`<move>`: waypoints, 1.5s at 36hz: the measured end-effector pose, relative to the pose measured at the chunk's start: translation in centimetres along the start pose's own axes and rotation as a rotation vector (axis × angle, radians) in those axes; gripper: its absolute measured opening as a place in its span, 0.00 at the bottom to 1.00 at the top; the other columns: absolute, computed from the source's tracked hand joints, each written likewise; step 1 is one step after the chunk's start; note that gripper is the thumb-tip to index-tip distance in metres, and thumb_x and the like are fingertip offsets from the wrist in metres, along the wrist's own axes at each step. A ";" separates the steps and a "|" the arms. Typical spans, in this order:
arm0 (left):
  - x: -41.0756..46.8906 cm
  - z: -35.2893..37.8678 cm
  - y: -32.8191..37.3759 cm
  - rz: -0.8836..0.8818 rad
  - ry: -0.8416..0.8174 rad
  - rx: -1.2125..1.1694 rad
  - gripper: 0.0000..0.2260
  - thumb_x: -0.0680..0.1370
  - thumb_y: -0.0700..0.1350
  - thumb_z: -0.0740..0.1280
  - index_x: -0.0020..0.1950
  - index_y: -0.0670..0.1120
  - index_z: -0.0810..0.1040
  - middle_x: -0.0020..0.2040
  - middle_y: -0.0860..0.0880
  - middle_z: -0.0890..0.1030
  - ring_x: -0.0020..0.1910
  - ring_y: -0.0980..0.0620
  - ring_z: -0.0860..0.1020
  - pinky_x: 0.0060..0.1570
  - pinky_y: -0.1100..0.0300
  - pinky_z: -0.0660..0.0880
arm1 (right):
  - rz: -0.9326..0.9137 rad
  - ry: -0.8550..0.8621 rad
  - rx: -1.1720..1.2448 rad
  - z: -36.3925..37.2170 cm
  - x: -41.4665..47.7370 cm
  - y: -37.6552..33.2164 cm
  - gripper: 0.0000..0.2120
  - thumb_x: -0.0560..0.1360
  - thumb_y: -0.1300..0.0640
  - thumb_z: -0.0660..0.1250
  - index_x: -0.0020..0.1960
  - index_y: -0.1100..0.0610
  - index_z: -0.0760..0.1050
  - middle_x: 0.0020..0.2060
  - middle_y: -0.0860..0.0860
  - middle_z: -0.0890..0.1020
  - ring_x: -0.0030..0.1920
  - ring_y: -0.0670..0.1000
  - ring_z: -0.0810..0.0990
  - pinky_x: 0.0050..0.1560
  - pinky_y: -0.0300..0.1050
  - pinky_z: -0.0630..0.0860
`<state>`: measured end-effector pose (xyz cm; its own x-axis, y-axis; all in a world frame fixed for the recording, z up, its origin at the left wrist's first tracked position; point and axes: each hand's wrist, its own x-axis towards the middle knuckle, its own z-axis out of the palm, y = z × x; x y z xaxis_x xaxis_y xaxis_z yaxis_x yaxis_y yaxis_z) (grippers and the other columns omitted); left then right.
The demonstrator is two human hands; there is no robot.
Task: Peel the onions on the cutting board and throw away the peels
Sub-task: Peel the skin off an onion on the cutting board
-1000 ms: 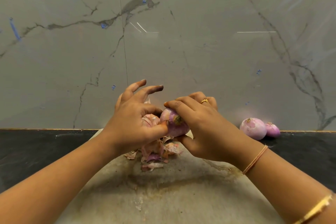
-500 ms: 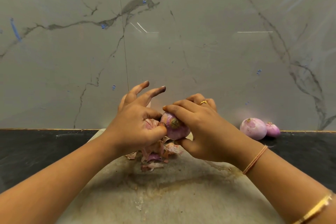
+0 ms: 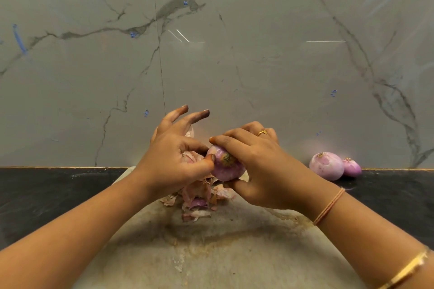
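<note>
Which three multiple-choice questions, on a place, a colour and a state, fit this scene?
1. Where do the two loose round purple onions lie? A. in a sink; B. in a bowl; C. on the black stone counter.
2. What colour is the ring on the right hand? A. gold; B. silver; C. black.
3. The papery onion peels are: A. binned; B. heaped on the pale stained cutting board; C. bagged.
Key: 1 C, right of the board; 2 A, it shines yellow; 3 B, heaped below the held purple onion.
</note>
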<state>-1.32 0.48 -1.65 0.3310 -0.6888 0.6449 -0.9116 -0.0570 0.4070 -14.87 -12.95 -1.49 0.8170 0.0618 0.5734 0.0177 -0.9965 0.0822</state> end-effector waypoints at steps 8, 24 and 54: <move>0.2 0.1 -0.9 0.045 0.100 0.021 0.15 0.65 0.58 0.57 0.38 0.59 0.84 0.66 0.70 0.64 0.73 0.61 0.52 0.71 0.45 0.52 | 0.009 -0.005 0.038 -0.2 0.1 -0.2 0.32 0.70 0.52 0.73 0.71 0.53 0.68 0.62 0.50 0.76 0.60 0.53 0.68 0.51 0.47 0.61; 0.0 0.6 0.2 0.099 0.129 -0.028 0.07 0.68 0.62 0.67 0.41 0.61 0.76 0.70 0.62 0.64 0.74 0.61 0.51 0.65 0.65 0.48 | 0.126 -0.006 0.040 -0.2 0.0 0.3 0.32 0.68 0.39 0.64 0.68 0.53 0.71 0.52 0.49 0.76 0.51 0.48 0.63 0.48 0.43 0.55; 0.1 0.5 0.1 0.014 0.090 -0.050 0.13 0.67 0.66 0.61 0.41 0.60 0.74 0.66 0.68 0.64 0.72 0.65 0.51 0.65 0.61 0.49 | 0.120 0.036 0.013 -0.1 -0.1 0.6 0.32 0.68 0.45 0.71 0.70 0.52 0.69 0.59 0.48 0.76 0.58 0.53 0.69 0.49 0.46 0.58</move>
<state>-1.47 0.03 -1.85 0.3409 -0.6212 0.7056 -0.9039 -0.0102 0.4277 -14.95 -13.52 -1.42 0.7923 -0.0565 0.6076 -0.0714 -0.9974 0.0004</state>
